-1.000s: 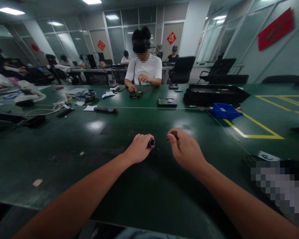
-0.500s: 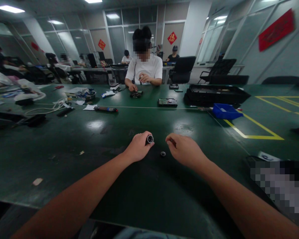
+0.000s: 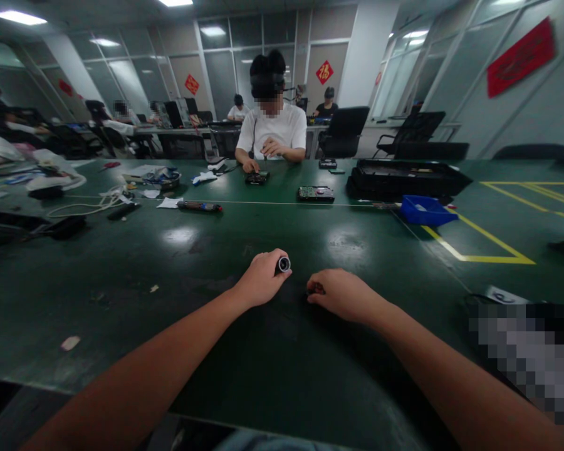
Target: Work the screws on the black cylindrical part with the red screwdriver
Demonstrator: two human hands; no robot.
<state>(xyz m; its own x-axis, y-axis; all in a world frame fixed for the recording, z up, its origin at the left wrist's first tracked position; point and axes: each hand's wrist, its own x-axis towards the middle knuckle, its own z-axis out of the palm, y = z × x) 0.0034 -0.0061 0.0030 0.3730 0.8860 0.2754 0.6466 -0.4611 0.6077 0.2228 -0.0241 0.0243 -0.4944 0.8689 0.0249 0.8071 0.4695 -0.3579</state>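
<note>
My left hand (image 3: 262, 277) is closed around a short black tube (image 3: 283, 265), which looks like a flashlight body. Its silver-rimmed open end faces me, and most of its length is hidden in my fist. To the right, my right hand (image 3: 341, 294) is low over the table with its fingertips pinched on a small dark round cap (image 3: 307, 294). Only a sliver of that cap shows beside the fingers. A short gap separates the two hands.
On the green table (image 3: 244, 363), a hard drive (image 3: 316, 193), a black tray (image 3: 408, 178) and a blue bin (image 3: 427, 210) lie farther off. An electric screwdriver (image 3: 200, 206) rests to the left. Opposite, a co-worker (image 3: 272, 134) handles another drive (image 3: 257, 178).
My right hand has come down and slightly toward me, and its fingers have closed on the round cap that lay on the table. My left hand stays almost still with the tube.
</note>
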